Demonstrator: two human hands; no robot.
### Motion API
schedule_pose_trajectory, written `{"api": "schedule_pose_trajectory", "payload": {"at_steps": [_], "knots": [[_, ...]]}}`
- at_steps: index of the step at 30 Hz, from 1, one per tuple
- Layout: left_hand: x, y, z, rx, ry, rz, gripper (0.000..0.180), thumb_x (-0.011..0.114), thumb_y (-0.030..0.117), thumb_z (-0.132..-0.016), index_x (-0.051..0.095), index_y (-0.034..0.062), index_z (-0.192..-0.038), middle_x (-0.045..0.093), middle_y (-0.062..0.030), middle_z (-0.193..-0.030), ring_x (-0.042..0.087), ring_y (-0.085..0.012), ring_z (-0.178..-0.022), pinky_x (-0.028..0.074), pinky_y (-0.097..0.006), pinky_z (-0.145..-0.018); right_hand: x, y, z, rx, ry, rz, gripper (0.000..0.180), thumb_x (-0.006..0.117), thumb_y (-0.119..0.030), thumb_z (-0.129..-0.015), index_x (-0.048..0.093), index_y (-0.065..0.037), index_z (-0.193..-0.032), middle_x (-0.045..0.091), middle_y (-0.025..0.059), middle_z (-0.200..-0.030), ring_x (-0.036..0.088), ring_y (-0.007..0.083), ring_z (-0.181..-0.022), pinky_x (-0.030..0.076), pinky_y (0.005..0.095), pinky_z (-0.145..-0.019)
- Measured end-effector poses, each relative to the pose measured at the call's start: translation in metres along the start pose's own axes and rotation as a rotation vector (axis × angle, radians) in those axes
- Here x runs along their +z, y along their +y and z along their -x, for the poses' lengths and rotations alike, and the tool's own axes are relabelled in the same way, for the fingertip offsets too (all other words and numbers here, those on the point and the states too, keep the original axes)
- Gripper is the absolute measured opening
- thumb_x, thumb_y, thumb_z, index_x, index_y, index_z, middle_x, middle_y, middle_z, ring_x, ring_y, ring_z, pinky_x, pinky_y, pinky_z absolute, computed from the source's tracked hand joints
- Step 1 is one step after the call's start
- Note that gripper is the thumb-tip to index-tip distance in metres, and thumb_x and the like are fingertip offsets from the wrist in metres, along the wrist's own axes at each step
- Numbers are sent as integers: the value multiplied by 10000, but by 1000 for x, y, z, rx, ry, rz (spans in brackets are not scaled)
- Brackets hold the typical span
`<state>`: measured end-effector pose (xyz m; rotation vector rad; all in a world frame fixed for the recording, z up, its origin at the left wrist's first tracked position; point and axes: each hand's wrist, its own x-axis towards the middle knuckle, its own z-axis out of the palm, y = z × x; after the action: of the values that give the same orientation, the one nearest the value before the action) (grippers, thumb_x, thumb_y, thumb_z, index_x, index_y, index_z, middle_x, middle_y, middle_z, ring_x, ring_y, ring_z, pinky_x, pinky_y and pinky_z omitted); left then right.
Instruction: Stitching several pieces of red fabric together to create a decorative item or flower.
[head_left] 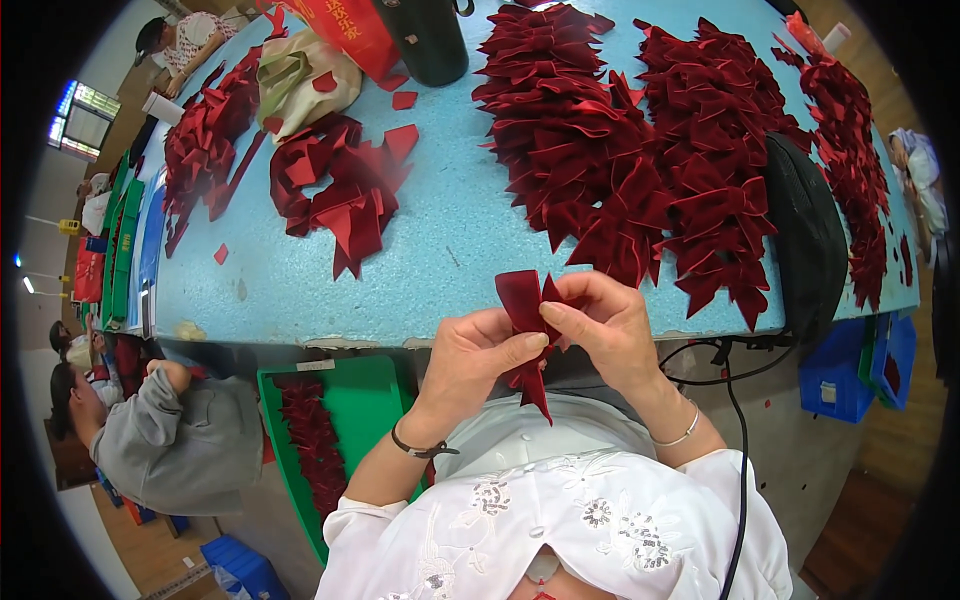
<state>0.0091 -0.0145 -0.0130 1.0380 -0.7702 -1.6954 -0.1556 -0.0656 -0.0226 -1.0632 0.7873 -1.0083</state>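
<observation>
A dark red velvet bow (520, 303) is held up between my two hands, just off the near edge of the blue table (440, 240). My left hand (478, 352) pinches its middle with thumb and fingers. With thumb and forefinger my right hand (603, 318) grips its right side, near the upper loop. One pointed tail hangs below my hands; the middle of the bow is partly hidden by my fingers. Beyond my hands lie long heaps of finished-looking red bows (570, 120), with another heap (710, 170) to the right. Loose red velvet pieces (345, 200) lie at the left.
A black bag (805, 240) hangs over the table's right edge, with a black cable (742, 450) below. A green crate (375, 390) with red bows stands under the table edge. A dark cup (430, 45) and cream cloth bag (310, 80) stand at the back. A person in grey (180, 440) sits left.
</observation>
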Motion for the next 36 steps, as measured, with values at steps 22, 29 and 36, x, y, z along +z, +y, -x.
{"api": "schedule_pose_trajectory", "payload": {"at_steps": [22,29,36], "knots": [[7,-5,2,27,84,-72,205,648,61,-824,607,-49,-992,652,-85,-853,617,-123,-743,513,-248,-675,5,-5,1,-72,22,45,116,646,-67,-823,607,12,-899,594,-2,-725,554,55,-617,427,166,-514],[12,1,3,127,99,-72,234,625,40,-836,576,-47,-1047,632,-76,-952,600,-112,-858,498,-240,-755,-7,-6,0,135,-140,14,101,662,-67,-806,602,4,-845,590,-3,-737,543,54,-676,441,188,-565],[-4,2,5,196,192,-80,232,627,-16,-811,581,-44,-1036,628,-77,-967,586,-108,-882,481,-229,-784,-6,-8,1,121,-144,-32,105,658,-90,-816,596,-6,-811,581,-9,-727,514,50,-641,422,187,-567]]}}
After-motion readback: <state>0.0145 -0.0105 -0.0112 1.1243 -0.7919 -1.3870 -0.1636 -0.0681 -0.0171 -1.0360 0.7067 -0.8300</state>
